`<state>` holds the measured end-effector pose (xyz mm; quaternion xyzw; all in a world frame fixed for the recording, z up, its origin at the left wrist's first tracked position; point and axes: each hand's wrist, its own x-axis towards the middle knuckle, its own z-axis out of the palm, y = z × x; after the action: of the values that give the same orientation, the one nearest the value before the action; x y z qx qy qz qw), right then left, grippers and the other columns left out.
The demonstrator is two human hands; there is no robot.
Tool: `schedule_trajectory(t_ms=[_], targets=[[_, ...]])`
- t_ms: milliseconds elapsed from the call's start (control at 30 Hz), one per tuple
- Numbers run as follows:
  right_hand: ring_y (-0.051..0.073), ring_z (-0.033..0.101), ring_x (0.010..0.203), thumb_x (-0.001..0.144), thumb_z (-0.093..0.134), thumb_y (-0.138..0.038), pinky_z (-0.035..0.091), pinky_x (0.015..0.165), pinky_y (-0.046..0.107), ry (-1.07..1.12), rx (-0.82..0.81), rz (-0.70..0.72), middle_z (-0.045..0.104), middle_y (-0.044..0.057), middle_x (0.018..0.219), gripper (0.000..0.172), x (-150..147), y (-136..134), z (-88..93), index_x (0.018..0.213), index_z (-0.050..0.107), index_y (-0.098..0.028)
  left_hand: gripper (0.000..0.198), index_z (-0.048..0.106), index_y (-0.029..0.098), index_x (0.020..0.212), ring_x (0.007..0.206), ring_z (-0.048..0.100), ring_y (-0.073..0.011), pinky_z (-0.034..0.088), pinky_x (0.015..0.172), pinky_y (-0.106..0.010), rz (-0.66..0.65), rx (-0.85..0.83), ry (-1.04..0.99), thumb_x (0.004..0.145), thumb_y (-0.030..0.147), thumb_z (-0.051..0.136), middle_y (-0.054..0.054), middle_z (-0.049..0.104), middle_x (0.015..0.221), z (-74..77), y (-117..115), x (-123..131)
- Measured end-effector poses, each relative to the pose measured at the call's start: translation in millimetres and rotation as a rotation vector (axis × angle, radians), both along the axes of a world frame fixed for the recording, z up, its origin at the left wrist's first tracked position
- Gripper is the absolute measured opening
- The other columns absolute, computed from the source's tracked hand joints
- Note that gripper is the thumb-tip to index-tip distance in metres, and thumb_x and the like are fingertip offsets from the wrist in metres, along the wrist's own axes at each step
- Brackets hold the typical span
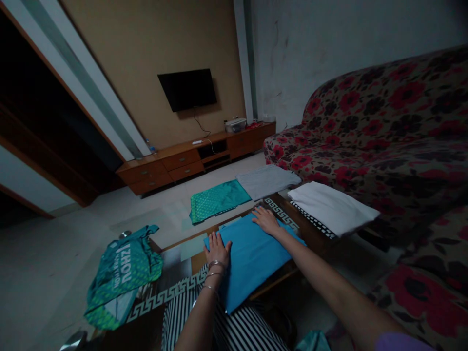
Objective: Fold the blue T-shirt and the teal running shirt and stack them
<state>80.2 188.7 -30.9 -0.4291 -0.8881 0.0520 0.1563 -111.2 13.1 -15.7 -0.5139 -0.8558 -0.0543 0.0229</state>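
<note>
A folded bright blue cloth garment point(256, 253) lies on the patterned coffee table point(175, 291) in front of me, its near edge over the table's front. My left hand point(217, 253), with bangles on the wrist, rests flat on the garment's left edge, fingers spread. On its far right part lies my right hand point(266, 220), also flat and open. A black-and-white striped cloth point(183, 312) shows under and beside my left forearm.
A green printed shirt point(124, 273) hangs over the table's left end. Beyond are a folded green garment point(219, 199), a grey one point(268, 180) and a white one point(332, 207). A floral sofa point(365, 141) stands right; a wooden TV cabinet point(183, 163) stands against the far wall.
</note>
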Motion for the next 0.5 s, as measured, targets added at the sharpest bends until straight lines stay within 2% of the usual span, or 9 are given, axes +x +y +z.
schedule_trajectory(t_ms=[133, 267, 333, 400, 500], targets=[[0.024, 0.034, 0.135, 0.094, 0.045, -0.041, 0.027, 0.108, 0.040, 0.011, -0.047, -0.088, 0.042, 0.007, 0.145, 0.044, 8, 10, -0.2, 0.133, 0.052, -0.022, 0.062, 0.035, 0.015, 0.144, 0.143, 0.018, -0.0288, 0.022, 0.110, -0.058, -0.020, 0.032, -0.023, 0.093, 0.049, 0.031, -0.014, 0.025, 0.153, -9.7, -2, -7], [0.021, 0.042, 0.129, 0.096, 0.040, -0.037, 0.031, 0.105, 0.034, 0.025, -0.089, -0.126, 0.047, 0.009, 0.141, 0.041, 18, 7, 15.2, 0.131, 0.054, -0.021, 0.054, 0.043, 0.012, 0.137, 0.140, 0.024, -0.0307, 0.026, 0.110, -0.053, 0.005, 0.183, -0.140, 0.092, 0.042, 0.039, -0.019, 0.030, 0.151, -4.0, -10, -14], [0.023, 0.048, 0.122, 0.096, 0.039, -0.038, 0.037, 0.100, 0.035, 0.031, -0.103, -0.189, 0.052, 0.014, 0.134, 0.043, 32, -2, 21.4, 0.131, 0.053, -0.018, 0.051, 0.045, 0.009, 0.132, 0.137, 0.031, -0.0311, 0.028, 0.109, -0.049, 0.096, 0.291, -0.235, 0.089, 0.036, 0.048, -0.023, 0.036, 0.146, 2.2, -15, -21], [0.028, 0.050, 0.117, 0.094, 0.041, -0.043, 0.041, 0.094, 0.039, 0.024, -0.124, -0.340, 0.056, 0.019, 0.124, 0.047, 51, -16, 23.5, 0.130, 0.054, -0.015, 0.053, 0.044, 0.006, 0.129, 0.131, 0.038, -0.0321, 0.030, 0.107, -0.048, 0.212, 0.346, -0.307, 0.083, 0.031, 0.056, -0.025, 0.044, 0.137, 8.6, -20, -31], [0.034, 0.051, 0.113, 0.089, 0.045, -0.053, 0.043, 0.088, 0.045, -0.005, -0.169, -0.549, 0.056, 0.021, 0.118, 0.053, 83, -44, 21.5, 0.121, 0.058, -0.013, 0.051, 0.049, 0.006, 0.116, 0.118, 0.051, -0.0332, 0.040, 0.096, -0.043, 0.332, 0.301, -0.390, 0.072, 0.024, 0.068, -0.024, 0.057, 0.118, 17.3, -19, -44]])
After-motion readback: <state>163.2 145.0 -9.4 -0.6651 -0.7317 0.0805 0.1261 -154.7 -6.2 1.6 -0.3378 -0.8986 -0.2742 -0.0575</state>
